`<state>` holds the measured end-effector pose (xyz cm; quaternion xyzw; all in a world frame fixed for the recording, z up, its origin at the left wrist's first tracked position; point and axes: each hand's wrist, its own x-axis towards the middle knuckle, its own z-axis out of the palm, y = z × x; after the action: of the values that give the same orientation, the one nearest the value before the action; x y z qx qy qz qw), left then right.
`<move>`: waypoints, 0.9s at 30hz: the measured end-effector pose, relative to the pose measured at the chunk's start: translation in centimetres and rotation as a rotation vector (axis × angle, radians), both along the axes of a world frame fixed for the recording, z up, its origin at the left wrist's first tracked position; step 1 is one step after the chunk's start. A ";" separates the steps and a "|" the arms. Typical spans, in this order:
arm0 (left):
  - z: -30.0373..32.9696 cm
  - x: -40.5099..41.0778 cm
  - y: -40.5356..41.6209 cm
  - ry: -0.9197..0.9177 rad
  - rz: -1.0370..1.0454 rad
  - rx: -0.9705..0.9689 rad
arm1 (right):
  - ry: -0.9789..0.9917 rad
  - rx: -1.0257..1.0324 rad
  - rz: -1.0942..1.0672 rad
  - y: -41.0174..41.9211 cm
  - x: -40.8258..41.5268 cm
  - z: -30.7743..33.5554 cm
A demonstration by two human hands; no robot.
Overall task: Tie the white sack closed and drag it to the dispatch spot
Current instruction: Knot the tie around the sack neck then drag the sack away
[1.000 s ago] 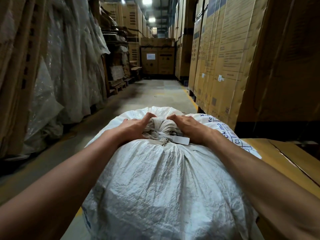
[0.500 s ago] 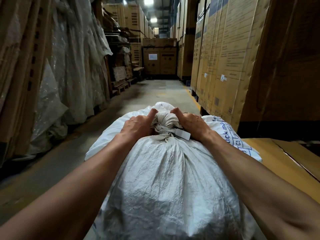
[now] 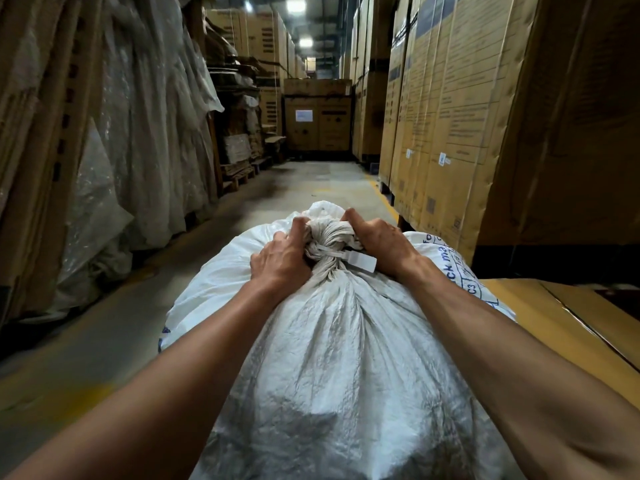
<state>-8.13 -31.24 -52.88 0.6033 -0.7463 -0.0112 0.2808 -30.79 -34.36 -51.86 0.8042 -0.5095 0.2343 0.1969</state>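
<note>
The likeliest trouble is the grip slipping off the bunched neck [image 3: 327, 237] under the pull, since both hands clutch only gathered fabric; a hard jerk could also loosen the white zip tie [image 3: 346, 257] or tear the woven cloth. The cardboard cartons [image 3: 446, 109] at the right of the frame crowd the sack's side and could snag it.

The white sack [image 3: 332, 358] fills the lower centre. At centre frame, the left hand [image 3: 282, 256] and right hand [image 3: 379, 242] curl tight round its tied neck from either side, arms stretched across its bulk.
</note>
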 end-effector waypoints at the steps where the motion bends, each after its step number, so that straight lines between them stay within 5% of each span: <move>1: -0.2 0.1 -0.1 0.041 -0.028 -0.011 | -0.001 0.002 0.000 -0.1 0.1 0.0; 8: -1.3 1.2 -1.3 0.119 -0.176 0.071 | -0.034 0.035 0.008 -0.6 0.0 -0.2; 16: -2.3 0.5 -1.9 0.194 -0.121 -0.347 | -0.177 0.087 0.085 -0.3 0.2 -0.3; 21: -1.4 0.1 -2.9 0.429 -0.080 -0.362 | -0.272 0.066 0.148 0.4 0.3 0.2; 27: 2.2 -0.5 -3.3 0.440 -0.058 -0.377 | -0.392 0.060 0.120 1.3 0.2 2.6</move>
<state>-8.66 -34.54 -50.71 0.5022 -0.6733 -0.0110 0.5426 -30.57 -33.06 -49.21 0.7778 -0.4959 0.3822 0.0557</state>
